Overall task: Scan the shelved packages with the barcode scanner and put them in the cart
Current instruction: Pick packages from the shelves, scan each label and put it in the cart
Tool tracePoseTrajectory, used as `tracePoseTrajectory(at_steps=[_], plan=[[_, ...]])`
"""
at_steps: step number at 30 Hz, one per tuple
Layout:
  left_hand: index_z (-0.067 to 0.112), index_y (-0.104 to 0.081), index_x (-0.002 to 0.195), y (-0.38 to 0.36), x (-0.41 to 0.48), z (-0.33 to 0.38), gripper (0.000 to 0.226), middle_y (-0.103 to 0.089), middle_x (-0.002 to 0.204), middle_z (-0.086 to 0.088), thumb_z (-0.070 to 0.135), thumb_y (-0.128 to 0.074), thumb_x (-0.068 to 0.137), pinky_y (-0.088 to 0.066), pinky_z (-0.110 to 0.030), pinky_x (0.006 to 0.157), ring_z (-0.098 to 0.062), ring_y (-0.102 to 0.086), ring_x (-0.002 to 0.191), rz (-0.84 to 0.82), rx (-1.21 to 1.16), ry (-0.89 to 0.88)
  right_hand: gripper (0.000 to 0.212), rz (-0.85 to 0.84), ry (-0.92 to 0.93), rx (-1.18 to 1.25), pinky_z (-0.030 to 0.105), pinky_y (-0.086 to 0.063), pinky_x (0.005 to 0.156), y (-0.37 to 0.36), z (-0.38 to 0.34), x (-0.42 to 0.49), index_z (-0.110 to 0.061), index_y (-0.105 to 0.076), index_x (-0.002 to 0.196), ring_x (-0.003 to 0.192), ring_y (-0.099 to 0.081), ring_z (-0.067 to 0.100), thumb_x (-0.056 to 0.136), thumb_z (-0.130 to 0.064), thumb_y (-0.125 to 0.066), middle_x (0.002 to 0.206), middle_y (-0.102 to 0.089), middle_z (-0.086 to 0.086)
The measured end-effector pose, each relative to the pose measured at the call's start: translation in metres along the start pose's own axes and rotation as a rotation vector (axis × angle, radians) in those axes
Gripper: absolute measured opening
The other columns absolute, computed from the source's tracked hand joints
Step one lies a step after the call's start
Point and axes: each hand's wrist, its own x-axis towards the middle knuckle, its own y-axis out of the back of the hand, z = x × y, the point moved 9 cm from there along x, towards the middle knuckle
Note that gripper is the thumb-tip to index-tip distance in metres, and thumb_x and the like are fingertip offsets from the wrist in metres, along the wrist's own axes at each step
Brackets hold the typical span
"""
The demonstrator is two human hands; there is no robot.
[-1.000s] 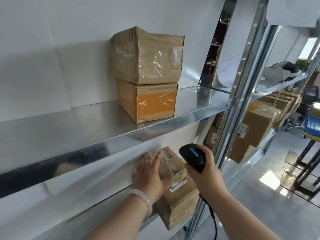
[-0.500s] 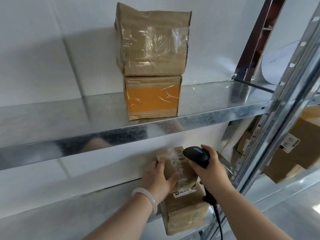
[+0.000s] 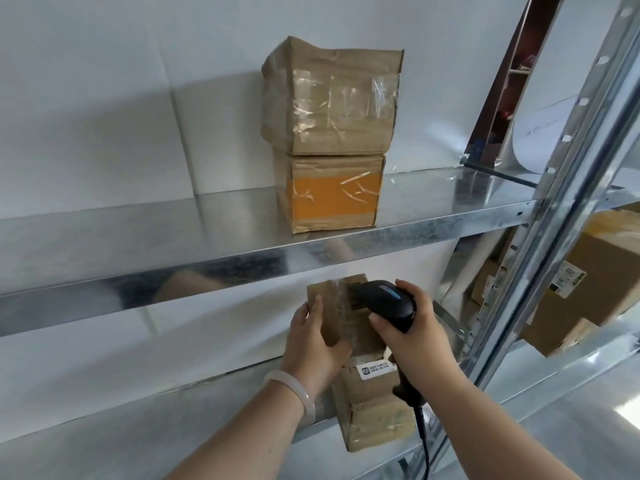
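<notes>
Lower centre: my left hand (image 3: 313,344) clamps the top package (image 3: 330,317), right hand (image 3: 415,336) wraps the scanner (image 3: 388,301); glossy tape (image 3: 346,313) glare may defeat scanning.

white label (image 3: 377,370) on lower box (image 3: 377,422), print too small to read

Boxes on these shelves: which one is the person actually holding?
The small top box on the lower shelf: the left hand grips it while the right hand aims the scanner at it. The upper-shelf boxes stand untouched.
</notes>
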Motion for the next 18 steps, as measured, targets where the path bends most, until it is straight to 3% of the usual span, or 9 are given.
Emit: tracePoseTrajectory(at_steps=[2, 5, 7, 9, 10, 12, 14, 16, 18], plan=[[0.034, -0.02, 0.153, 0.018, -0.01, -0.004, 0.091, -0.026, 0.149, 0.002, 0.05, -0.073, 0.081, -0.043, -0.037, 0.109, -0.022, -0.036, 0.138, 0.036, -0.061, 0.023, 0.058, -0.021, 0.033, 0.017, 0.01, -0.049, 0.061, -0.015, -0.016, -0.016, -0.048, -0.036, 0.124, 0.09, -0.059, -0.001, 0.085, -0.026, -0.073, 0.105, -0.053, -0.026], [0.037, -0.015, 0.153, 0.051, -0.027, -0.014, 0.11, -0.022, 0.148, 0.002, 0.063, -0.078, 0.066, -0.041, -0.04, 0.111, -0.024, -0.036, 0.136, 0.09, -0.039, 0.065, 0.06, -0.067, 0.058, 0.049, 0.021, -0.056, 0.076, -0.046, -0.035, -0.041, -0.051, -0.035, 0.122, 0.098, -0.061, 0.005, 0.084, -0.027, -0.074, 0.114, -0.055, -0.021], [0.04, -0.014, 0.151, 0.075, -0.041, -0.024, 0.115, -0.021, 0.147, 0.002, 0.062, -0.08, 0.06, -0.04, -0.041, 0.111, -0.025, -0.035, 0.135, 0.128, -0.01, 0.106, 0.059, -0.085, 0.091, 0.078, 0.013, -0.051, 0.08, -0.066, -0.049, -0.057, -0.053, -0.036, 0.118, 0.101, -0.058, 0.0, 0.084, -0.025, -0.075, 0.115, -0.054, -0.023], [0.045, -0.021, 0.144, 0.099, -0.055, -0.036, 0.108, -0.029, 0.141, 0.001, 0.063, -0.08, 0.055, -0.044, -0.043, 0.107, -0.025, -0.04, 0.13, 0.173, -0.03, 0.133, 0.058, -0.12, 0.11, 0.1, 0.007, -0.048, 0.074, -0.087, -0.063, -0.071, -0.052, -0.037, 0.119, 0.099, -0.055, -0.006, 0.084, -0.024, -0.075, 0.111, -0.052, -0.029], [0.047, -0.024, 0.141, 0.111, -0.062, -0.042, 0.104, -0.032, 0.138, 0.001, 0.064, -0.079, 0.053, -0.047, -0.044, 0.104, -0.025, -0.043, 0.127, 0.19, -0.05, 0.141, 0.059, -0.14, 0.113, 0.098, 0.01, -0.05, 0.074, -0.098, -0.068, -0.077, -0.052, -0.038, 0.121, 0.098, -0.057, -0.003, 0.083, -0.025, -0.075, 0.111, -0.052, -0.029], [0.052, -0.026, 0.135, 0.134, -0.074, -0.056, 0.099, -0.037, 0.135, 0.003, 0.068, -0.076, 0.051, -0.05, -0.046, 0.101, -0.023, -0.046, 0.123, 0.207, -0.108, 0.148, 0.062, -0.159, 0.114, 0.087, 0.029, -0.057, 0.079, -0.118, -0.074, -0.088, -0.052, -0.038, 0.124, 0.098, -0.062, 0.009, 0.082, -0.027, -0.075, 0.113, -0.054, -0.027], [0.057, -0.028, 0.131, 0.154, -0.089, -0.069, 0.092, -0.041, 0.133, 0.004, 0.066, -0.076, 0.053, -0.053, -0.044, 0.098, -0.021, -0.047, 0.122, 0.197, -0.171, 0.126, 0.062, -0.151, 0.103, 0.092, 0.039, -0.058, 0.081, -0.135, -0.079, -0.098, -0.052, -0.037, 0.125, 0.098, -0.063, 0.013, 0.083, -0.028, -0.075, 0.113, -0.054, -0.027], [0.066, -0.032, 0.123, 0.173, -0.106, -0.079, 0.079, -0.045, 0.13, 0.005, 0.058, -0.076, 0.058, -0.056, -0.036, 0.092, -0.019, -0.049, 0.12, 0.167, -0.274, 0.097, 0.059, -0.135, 0.09, 0.127, 0.038, -0.059, 0.077, -0.15, -0.084, -0.108, -0.05, -0.038, 0.125, 0.096, -0.064, 0.015, 0.084, -0.027, -0.075, 0.108, -0.053, -0.028], [0.067, -0.037, 0.113, 0.189, -0.122, -0.09, 0.063, -0.051, 0.123, 0.01, 0.049, -0.075, 0.067, -0.057, -0.024, 0.078, -0.015, -0.054, 0.116, 0.124, -0.386, 0.109, 0.057, -0.151, 0.058, 0.186, 0.028, -0.058, 0.064, -0.168, -0.088, -0.119, -0.048, -0.039, 0.123, 0.086, -0.067, 0.02, 0.085, -0.025, -0.073, 0.108, -0.055, -0.024]])
